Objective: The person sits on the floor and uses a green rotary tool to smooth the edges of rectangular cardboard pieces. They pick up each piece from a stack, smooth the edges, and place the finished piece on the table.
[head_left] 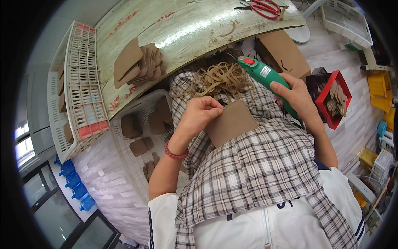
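My left hand (198,117) pinches the edge of a flat brown leather-like piece (233,123) with rounded corners, which rests on my plaid apron (232,174). In my right hand (296,93) is a green handheld electric trimmer (265,74) with a red button; its narrow tip points away to the upper left, apart from the piece. A tangle of thin tan strips (222,79) lies on my lap just beyond the piece. On the table to the left, similar brown pieces (139,62) are stacked in an uneven pile.
The table (195,25) curves across the far side, with red-handled scissors (265,8) on it. White crates (85,79) stand at the left; a lower basket (143,112) holds brown pieces. At right are a cardboard box (286,54) and a red bin (346,81) of offcuts.
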Motion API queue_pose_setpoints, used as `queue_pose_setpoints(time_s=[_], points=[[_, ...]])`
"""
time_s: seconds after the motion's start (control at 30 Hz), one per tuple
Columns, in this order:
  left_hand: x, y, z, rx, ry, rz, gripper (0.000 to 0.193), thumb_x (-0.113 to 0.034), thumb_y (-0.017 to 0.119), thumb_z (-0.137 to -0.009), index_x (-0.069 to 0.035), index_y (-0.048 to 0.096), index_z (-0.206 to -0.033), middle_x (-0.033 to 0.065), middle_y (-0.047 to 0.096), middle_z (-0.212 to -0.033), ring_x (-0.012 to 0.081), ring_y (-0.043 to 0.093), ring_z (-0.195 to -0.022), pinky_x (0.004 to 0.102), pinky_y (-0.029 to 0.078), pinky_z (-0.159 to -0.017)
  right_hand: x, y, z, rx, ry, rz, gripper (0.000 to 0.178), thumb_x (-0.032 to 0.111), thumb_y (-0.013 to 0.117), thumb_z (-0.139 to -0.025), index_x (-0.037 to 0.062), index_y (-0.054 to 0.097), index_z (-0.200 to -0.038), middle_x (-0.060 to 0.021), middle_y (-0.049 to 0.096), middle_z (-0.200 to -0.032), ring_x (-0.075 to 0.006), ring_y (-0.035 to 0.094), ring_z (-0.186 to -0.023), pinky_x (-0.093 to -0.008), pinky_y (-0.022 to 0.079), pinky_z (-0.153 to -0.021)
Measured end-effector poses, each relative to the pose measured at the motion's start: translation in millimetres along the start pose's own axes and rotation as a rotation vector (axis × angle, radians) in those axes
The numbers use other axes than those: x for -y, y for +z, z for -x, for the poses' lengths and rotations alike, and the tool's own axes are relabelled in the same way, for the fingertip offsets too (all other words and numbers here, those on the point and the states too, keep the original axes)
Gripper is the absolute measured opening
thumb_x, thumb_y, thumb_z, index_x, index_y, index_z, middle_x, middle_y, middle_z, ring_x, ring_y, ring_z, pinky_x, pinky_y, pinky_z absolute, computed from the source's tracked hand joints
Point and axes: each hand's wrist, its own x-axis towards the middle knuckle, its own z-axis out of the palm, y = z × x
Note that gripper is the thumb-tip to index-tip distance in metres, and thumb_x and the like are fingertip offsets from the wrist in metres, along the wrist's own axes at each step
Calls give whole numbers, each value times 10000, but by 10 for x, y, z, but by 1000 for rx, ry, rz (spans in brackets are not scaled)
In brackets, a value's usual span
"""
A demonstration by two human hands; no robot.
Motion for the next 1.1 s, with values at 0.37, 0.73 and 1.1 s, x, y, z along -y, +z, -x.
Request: queue_pose_setpoints(time_s=[0.37,0.73,1.1], points=[[-38,-3,42,-22,6,-64,95,-78,635,-870,4,676,-893,-36,619,-749,14,491,-649,172,378,-567,-48,-21,-15,7,-6,9,356,312,671,-880,-1,639,-1047,21,547,-716,-43,500,-604,-210,421,-536],[26,-28,48,-1,50,-29,114,-108,616,-905,-13,678,-899,-40,631,-770,16,506,-673,174,389,-601,-31,-18,3,-6,1,-17,382,315,685,-868,-6,646,-1070,20,564,-733,-44,512,-629,-211,428,-539],[81,-55,54,-4,61,1,57,-49,653,-866,-5,677,-894,-28,641,-781,22,518,-679,176,397,-610,-6,-21,10,0,13,11,356,275,659,-900,-14,613,-1103,10,554,-750,-44,507,-600,-206,430,-549]])
